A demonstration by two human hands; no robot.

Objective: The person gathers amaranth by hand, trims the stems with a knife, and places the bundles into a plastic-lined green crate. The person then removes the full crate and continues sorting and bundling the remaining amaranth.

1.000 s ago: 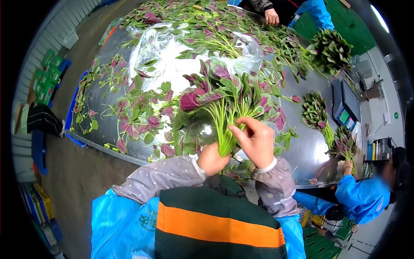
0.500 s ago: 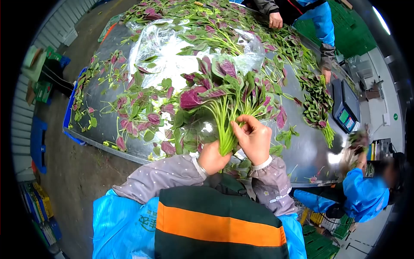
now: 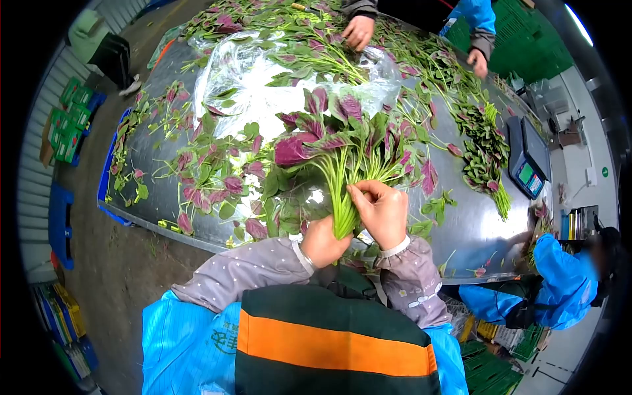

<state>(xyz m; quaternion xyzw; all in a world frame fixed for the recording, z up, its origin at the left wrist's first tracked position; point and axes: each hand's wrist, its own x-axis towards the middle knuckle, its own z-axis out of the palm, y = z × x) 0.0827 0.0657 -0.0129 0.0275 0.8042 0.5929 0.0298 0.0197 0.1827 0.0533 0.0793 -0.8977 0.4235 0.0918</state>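
A bunch of red amaranth, with green and purple leaves and pale green stems, is held upright in front of me. My left hand is wrapped round the lower stems. Thumb and forefinger of my right hand pinch together against stems on the bunch's right side, a little higher up. Its other fingers are curled, and what lies inside them is hidden. Behind the bunch, clear plastic film lies on the metal table, with loose amaranth leaves scattered to the left.
A heap of amaranth covers the table's far side. On the right are a stacked bunch row and a digital scale. A co-worker's hands are across the table; another person in blue is at the right corner.
My right hand has shifted slightly left and down along the stems; my left hand stays put. The co-worker's hands opposite have moved left. The person at right has lowered their greens toward the table.
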